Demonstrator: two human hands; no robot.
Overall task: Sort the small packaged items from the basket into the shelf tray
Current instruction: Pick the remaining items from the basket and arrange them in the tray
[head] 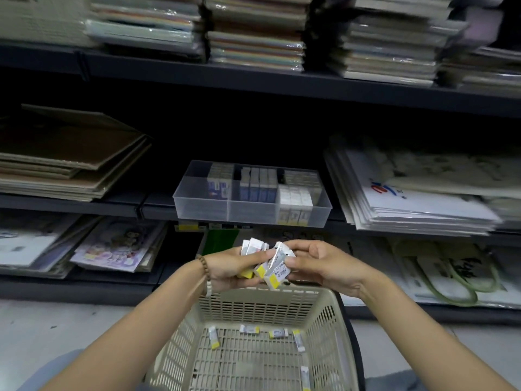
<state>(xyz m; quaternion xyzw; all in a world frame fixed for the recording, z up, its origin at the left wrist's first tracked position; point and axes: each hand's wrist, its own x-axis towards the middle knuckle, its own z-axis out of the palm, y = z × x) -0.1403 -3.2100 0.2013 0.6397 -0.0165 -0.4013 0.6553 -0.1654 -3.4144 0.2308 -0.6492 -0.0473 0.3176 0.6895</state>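
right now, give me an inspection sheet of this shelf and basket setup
surface: dark shelf, its edges blurred
job's things: clear divided tray on the shelf with rows of small boxes standing in it; beige basket below, a few loose packets on its floor
clutter: flattened cardboard left of the tray, stacked printed bags right of it
grippers: left hand holds a bunch of packets above the basket; right hand pinches one of them
cables: nothing seen
surroundings: wrapped paper stacks on the shelf above
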